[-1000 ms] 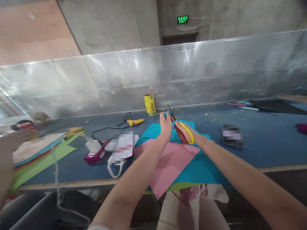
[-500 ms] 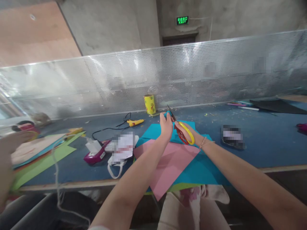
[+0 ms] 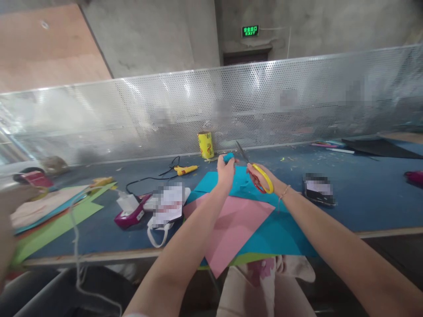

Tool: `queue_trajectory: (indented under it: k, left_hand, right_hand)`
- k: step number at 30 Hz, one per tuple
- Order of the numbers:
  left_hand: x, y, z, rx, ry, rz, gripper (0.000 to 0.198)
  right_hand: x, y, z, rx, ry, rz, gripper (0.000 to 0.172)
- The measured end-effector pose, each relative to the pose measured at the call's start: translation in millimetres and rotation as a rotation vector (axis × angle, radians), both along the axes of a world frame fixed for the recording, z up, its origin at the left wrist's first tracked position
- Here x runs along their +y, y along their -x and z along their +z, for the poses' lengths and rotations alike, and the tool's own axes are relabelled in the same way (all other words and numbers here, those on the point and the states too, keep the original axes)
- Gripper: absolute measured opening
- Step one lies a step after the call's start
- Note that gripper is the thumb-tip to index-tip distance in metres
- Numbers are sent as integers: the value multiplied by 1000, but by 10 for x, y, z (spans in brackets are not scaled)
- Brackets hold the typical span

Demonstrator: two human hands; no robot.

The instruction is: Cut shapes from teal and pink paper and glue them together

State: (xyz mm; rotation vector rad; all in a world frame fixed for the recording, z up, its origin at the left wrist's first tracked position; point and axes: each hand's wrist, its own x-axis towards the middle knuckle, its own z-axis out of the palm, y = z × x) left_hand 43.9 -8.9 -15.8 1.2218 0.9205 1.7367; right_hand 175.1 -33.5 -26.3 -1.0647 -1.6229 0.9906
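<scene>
Pinched in my left hand (image 3: 226,170) is a small piece of blue paper (image 3: 228,157), its lower part hidden by the fingers. My right hand (image 3: 264,177) grips scissors (image 3: 263,176) with red and yellow handles; the blades point up and away, a little to the right of the blue piece and apart from it. Below both hands lie blue paper sheets (image 3: 280,233), with a pink sheet (image 3: 236,220) on top of them. A green sheet edge (image 3: 251,258) shows beneath, at the table's front.
A yellow can-like cylinder (image 3: 206,145) stands by the perforated metal screen (image 3: 139,119). To the left are a yellow glue gun (image 3: 185,170), a purple power strip (image 3: 130,215) and a phone (image 3: 169,204). Another phone (image 3: 319,189) lies right. Coloured paper (image 3: 62,224) and a person's arm (image 3: 8,220) are far left.
My right hand has drawn the scissors slightly right, away from the blue piece. My left hand has shifted a little left with the piece, and the gap between the hands is wider.
</scene>
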Motion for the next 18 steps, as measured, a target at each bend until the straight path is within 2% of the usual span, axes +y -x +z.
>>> queue_trajectory:
  k: [7,13,18]
  left_hand:
    - [3,60,34,-11,-44,-165,20]
    - [22,55,30,-55,-22,-157,23]
    - [24,25,33,-20,-15,-94,20]
  right_hand:
    - [34,-139,26,-34,-101,10,41]
    - [-10,-131,21,-74,-32,91,41]
    - [-22,-65,-34,-97,8,135,42]
